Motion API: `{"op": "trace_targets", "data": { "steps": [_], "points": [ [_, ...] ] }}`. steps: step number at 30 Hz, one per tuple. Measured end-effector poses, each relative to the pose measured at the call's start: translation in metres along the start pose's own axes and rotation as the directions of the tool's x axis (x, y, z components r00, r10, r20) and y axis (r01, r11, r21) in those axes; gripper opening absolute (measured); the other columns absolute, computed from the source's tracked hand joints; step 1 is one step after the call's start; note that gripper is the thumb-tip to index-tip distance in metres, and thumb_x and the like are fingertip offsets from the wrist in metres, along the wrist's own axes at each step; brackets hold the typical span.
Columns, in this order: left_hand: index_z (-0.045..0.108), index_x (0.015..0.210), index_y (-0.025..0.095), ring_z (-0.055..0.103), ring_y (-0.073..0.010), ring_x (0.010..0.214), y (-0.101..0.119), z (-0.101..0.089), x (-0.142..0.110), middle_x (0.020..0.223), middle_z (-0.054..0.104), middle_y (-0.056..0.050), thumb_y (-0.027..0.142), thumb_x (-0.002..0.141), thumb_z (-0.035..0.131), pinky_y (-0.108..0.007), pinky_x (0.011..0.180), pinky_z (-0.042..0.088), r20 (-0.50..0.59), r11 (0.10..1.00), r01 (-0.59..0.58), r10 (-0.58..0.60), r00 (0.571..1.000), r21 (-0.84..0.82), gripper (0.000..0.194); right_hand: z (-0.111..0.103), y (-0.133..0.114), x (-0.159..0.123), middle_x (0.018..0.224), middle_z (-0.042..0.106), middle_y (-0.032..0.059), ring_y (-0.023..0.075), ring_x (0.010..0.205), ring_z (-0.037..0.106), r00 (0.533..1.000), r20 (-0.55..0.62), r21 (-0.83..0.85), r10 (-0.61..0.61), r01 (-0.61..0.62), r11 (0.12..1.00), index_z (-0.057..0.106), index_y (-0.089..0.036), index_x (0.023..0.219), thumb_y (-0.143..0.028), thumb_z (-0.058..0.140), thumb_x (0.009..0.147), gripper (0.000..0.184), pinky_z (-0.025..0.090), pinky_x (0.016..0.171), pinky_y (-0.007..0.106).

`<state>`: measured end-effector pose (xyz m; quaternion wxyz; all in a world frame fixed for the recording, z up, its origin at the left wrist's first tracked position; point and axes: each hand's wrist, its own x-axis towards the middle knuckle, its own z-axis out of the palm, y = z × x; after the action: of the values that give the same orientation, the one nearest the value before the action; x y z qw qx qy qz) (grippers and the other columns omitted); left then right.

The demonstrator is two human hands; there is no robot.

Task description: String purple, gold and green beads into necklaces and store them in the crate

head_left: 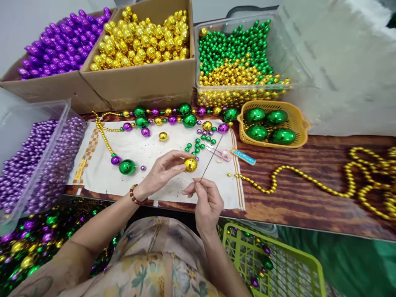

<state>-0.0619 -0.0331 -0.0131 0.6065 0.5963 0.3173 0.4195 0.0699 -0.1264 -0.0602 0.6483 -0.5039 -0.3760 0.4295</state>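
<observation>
My left hand (pixel 165 171) holds a large gold bead (pixel 191 165) by the fingertips above the white cloth (pixel 108 144). In a pinch, my right hand (pixel 206 202) grips a long thin needle (pixel 212 159) that slants up and to the right. Needle and bead are apart in the picture. Just beyond lie several small green beads (pixel 198 145) and a pair of snips (pixel 221 153) with pink handles. A strung bead strand curves along the cloth's far edge, its large green bead (pixel 127 167) resting left of my left hand.
Boxes of purple (pixel 64 45) and gold beads (pixel 139 39) stand at the back, beside a clear bin (pixel 244 87). An orange basket (pixel 298 138) holds large green beads. A gold bead chain (pixel 297 175) trails right. Below the table edge is a green crate (pixel 291 243).
</observation>
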Motion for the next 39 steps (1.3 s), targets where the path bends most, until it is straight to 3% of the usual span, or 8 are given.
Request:
{"op": "trace_targets", "data": {
  "steps": [3,6,12,19,22,26,32,39],
  "points": [
    [0.068,0.121,0.026,0.066,-0.0150,0.096,-0.009,0.020,-0.007,0.121,0.064,-0.008,0.033,0.089,0.075,-0.025,0.080,0.057,-0.005,0.996,-0.009,0.009,1.000,-0.085,0.034,0.003,-0.003,0.007,0.068,0.068,0.0001,0.0145,0.060,0.064,1.000,0.009,0.009,-0.015,0.015,1.000,0.066,-0.019,0.098,-0.035,0.055,0.102,0.020,0.054,0.059,0.028],
    [0.069,0.117,0.028,0.063,-0.0125,0.087,-0.017,0.031,-0.009,0.117,0.059,-0.005,0.032,0.082,0.082,-0.021,0.066,0.053,-0.103,0.997,-0.027,0.019,0.995,-0.069,0.037,0.005,-0.001,0.007,0.066,0.066,-0.0009,0.0138,0.058,0.063,0.999,0.031,0.025,-0.026,0.026,0.999,0.065,-0.019,0.096,-0.034,0.056,0.102,0.019,0.053,0.057,0.027],
    [0.069,0.125,0.029,0.064,-0.0158,0.103,-0.023,0.028,-0.011,0.114,0.069,-0.005,0.028,0.087,0.078,-0.028,0.091,0.052,-0.199,0.987,-0.129,0.145,0.969,0.094,0.039,0.001,0.000,0.003,0.067,0.068,-0.0012,0.0131,0.059,0.063,1.000,0.021,0.017,-0.003,0.003,1.000,0.067,-0.019,0.099,-0.032,0.056,0.102,0.018,0.052,0.057,0.026],
    [0.075,0.123,0.031,0.066,-0.0192,0.111,-0.019,0.015,-0.010,0.121,0.073,-0.007,0.025,0.087,0.077,-0.034,0.100,0.051,-0.220,0.968,-0.176,0.215,0.952,0.181,0.036,-0.018,0.016,-0.017,0.070,0.070,0.0006,0.0133,0.059,0.065,0.999,0.044,-0.126,0.007,-0.002,0.992,0.068,-0.018,0.103,-0.032,0.053,0.103,0.021,0.053,0.058,0.027],
    [0.077,0.118,0.032,0.068,-0.0172,0.109,-0.013,0.010,-0.002,0.118,0.075,-0.005,0.025,0.086,0.079,-0.033,0.098,0.054,-0.272,0.980,-0.178,0.197,0.942,0.094,0.033,-0.025,0.021,-0.027,0.070,0.071,0.0011,0.0135,0.058,0.067,0.993,0.115,-0.170,0.003,0.017,0.985,0.069,-0.017,0.104,-0.030,0.053,0.103,0.020,0.053,0.054,0.026],
    [0.079,0.110,0.030,0.071,-0.0182,0.100,0.001,0.000,0.014,0.109,0.077,-0.005,0.034,0.081,0.082,-0.036,0.090,0.060,-0.349,0.984,-0.132,0.081,0.934,-0.123,0.029,-0.030,0.026,-0.035,0.069,0.071,0.0006,0.0125,0.056,0.067,0.982,0.185,-0.207,-0.047,0.086,0.975,0.069,-0.018,0.103,-0.024,0.053,0.103,0.017,0.053,0.052,0.023],
    [0.079,0.104,0.031,0.071,-0.0190,0.098,0.021,-0.007,0.026,0.101,0.076,-0.003,0.038,0.079,0.084,-0.038,0.088,0.061,-0.331,0.967,-0.111,0.030,0.943,-0.229,0.027,-0.028,0.029,-0.034,0.069,0.070,-0.0008,0.0111,0.055,0.067,0.970,0.229,-0.223,-0.083,0.136,0.965,0.070,-0.018,0.105,-0.019,0.054,0.102,0.016,0.051,0.049,0.021],
    [0.079,0.104,0.030,0.072,-0.0211,0.101,0.024,-0.004,0.023,0.102,0.076,-0.003,0.038,0.079,0.084,-0.039,0.089,0.061,-0.276,0.950,-0.060,-0.028,0.961,-0.306,0.027,-0.023,0.028,-0.032,0.071,0.071,-0.0009,0.0102,0.056,0.066,0.969,0.238,-0.237,-0.062,0.120,0.964,0.069,-0.019,0.105,-0.018,0.054,0.101,0.016,0.051,0.050,0.019]
  ]
}}
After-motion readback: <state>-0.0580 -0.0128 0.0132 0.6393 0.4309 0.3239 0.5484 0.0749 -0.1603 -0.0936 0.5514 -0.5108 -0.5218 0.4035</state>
